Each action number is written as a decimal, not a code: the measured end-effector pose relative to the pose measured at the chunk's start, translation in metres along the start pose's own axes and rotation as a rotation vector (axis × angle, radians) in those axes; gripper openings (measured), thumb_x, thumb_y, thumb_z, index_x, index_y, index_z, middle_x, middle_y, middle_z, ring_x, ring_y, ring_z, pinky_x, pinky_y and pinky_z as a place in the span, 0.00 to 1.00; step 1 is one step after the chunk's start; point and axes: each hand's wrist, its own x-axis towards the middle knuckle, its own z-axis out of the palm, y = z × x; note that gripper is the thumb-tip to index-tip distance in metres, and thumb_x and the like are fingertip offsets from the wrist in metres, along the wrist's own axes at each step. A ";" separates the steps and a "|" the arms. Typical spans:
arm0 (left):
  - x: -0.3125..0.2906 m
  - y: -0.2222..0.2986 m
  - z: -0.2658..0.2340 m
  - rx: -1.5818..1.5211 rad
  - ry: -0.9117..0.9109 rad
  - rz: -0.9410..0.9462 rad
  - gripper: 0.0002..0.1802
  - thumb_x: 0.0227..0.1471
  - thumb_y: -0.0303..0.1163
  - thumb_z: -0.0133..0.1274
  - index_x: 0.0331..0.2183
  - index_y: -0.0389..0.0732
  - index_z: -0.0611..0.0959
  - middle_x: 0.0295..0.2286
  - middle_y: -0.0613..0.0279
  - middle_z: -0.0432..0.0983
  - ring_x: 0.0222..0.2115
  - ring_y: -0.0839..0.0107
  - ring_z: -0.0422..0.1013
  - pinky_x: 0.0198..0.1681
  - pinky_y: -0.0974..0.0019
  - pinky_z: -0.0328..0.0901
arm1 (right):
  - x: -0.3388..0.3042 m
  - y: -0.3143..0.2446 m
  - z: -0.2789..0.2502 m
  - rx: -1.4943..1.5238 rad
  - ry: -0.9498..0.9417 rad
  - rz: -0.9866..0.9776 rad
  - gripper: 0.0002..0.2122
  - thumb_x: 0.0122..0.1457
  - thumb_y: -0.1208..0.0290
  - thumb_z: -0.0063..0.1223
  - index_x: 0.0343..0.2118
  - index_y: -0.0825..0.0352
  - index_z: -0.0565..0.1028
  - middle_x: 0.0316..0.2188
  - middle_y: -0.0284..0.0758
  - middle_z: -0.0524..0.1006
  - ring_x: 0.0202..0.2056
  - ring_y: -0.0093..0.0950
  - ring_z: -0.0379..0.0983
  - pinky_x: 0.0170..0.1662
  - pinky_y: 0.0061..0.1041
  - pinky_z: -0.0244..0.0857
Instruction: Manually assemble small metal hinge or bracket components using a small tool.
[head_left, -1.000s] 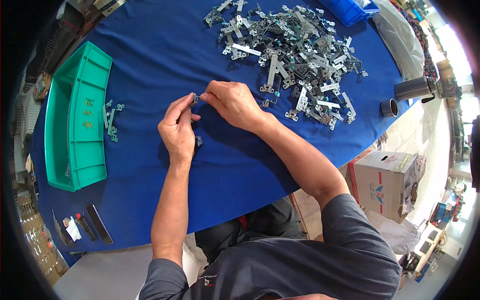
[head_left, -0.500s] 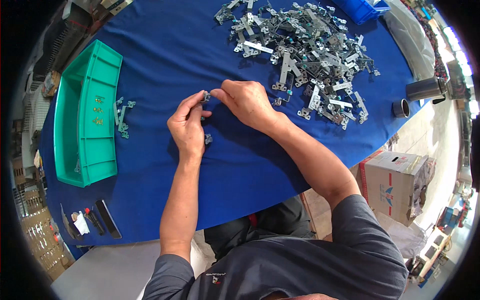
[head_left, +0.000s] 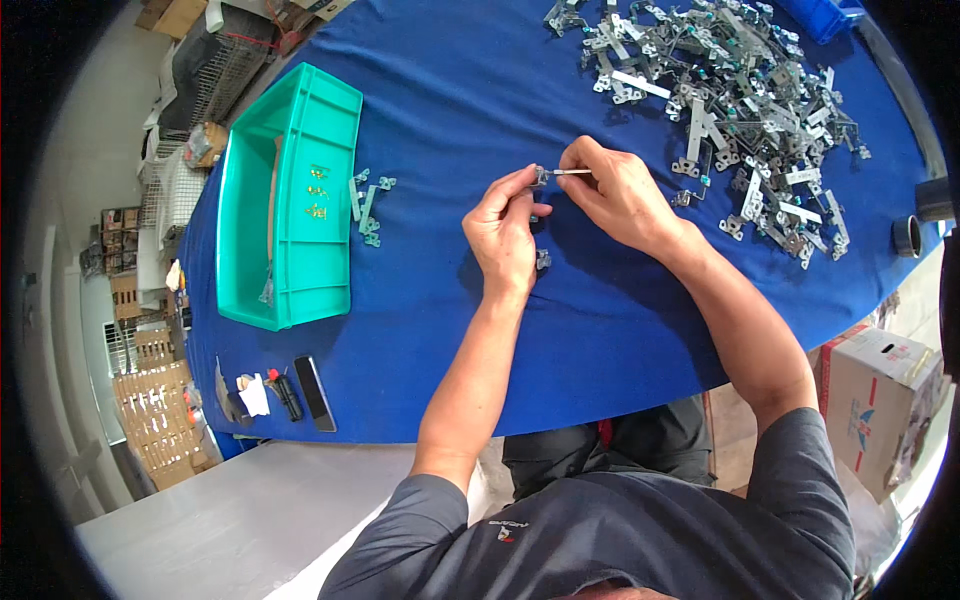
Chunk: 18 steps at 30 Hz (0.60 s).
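Observation:
My left hand (head_left: 503, 235) is closed around a small silver metal bracket (head_left: 541, 178), whose end pokes out past the thumb and index finger. Another metal end (head_left: 543, 260) shows beside the heel of that hand; whether it belongs to the same piece I cannot tell. Opposite it, my right hand (head_left: 622, 195) pinches a thin pale strip (head_left: 572, 172) that reaches to the bracket's end. Fingers hide much of both pieces. To the right of my right hand lies a big heap of similar metal brackets (head_left: 745, 100).
A green plastic bin (head_left: 325, 200) stands at left, with a few brackets (head_left: 370, 212) beside it. A phone (head_left: 315, 393), a black-and-red tool (head_left: 287, 396) and white tissue (head_left: 254, 395) lie near the blue cloth's (head_left: 420, 330) front-left edge. A blue bin (head_left: 822, 18) and dark round cup (head_left: 906, 237) sit right.
The view has swung left, so everything sits further right. A pale strip now shows between my right fingertips and the bracket. My left hand keeps its grip.

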 end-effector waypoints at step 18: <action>0.001 -0.001 -0.002 -0.009 0.001 0.038 0.14 0.55 0.14 0.49 0.41 0.31 0.85 0.39 0.53 0.81 0.36 0.71 0.77 0.33 0.72 0.75 | 0.000 0.000 0.000 -0.039 -0.062 0.063 0.15 0.62 0.63 0.57 0.24 0.70 0.72 0.16 0.45 0.73 0.21 0.45 0.75 0.26 0.38 0.66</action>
